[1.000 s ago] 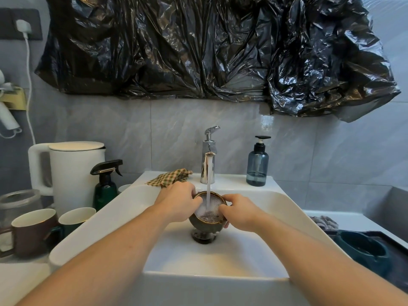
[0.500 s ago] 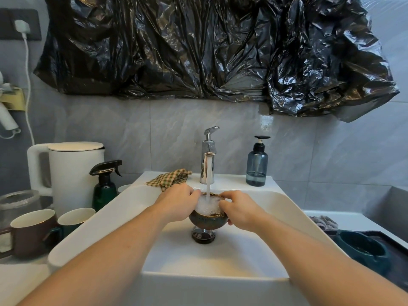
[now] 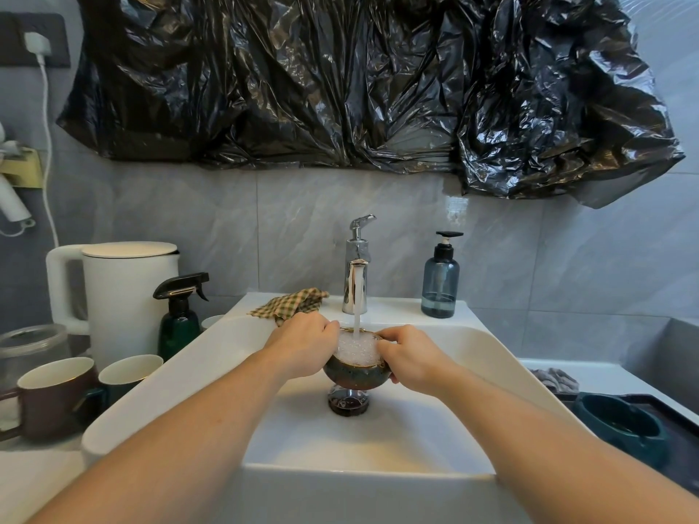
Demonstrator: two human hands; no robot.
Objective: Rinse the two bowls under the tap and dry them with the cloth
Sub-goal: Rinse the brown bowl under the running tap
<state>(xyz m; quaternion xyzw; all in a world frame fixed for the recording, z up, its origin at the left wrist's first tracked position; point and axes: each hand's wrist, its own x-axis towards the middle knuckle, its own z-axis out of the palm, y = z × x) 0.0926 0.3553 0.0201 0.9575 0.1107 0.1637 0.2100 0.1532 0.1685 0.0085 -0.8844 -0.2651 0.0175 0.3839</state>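
A small dark bowl [image 3: 353, 368], brimming with frothy water, sat clasped between the left hand [image 3: 302, 346] and right hand [image 3: 410, 359] under the running tap [image 3: 355, 272], where wet glaze risked slipping it onto the drain plug [image 3: 348, 400] below.

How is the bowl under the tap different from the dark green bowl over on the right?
The bowl under the tap is gripped by the left hand and the right hand above the sink; the dark green bowl sits untouched on a dark tray. The held one brims with foamy water; the green one shows none. The held one has a brownish base. Both are dark-glazed.
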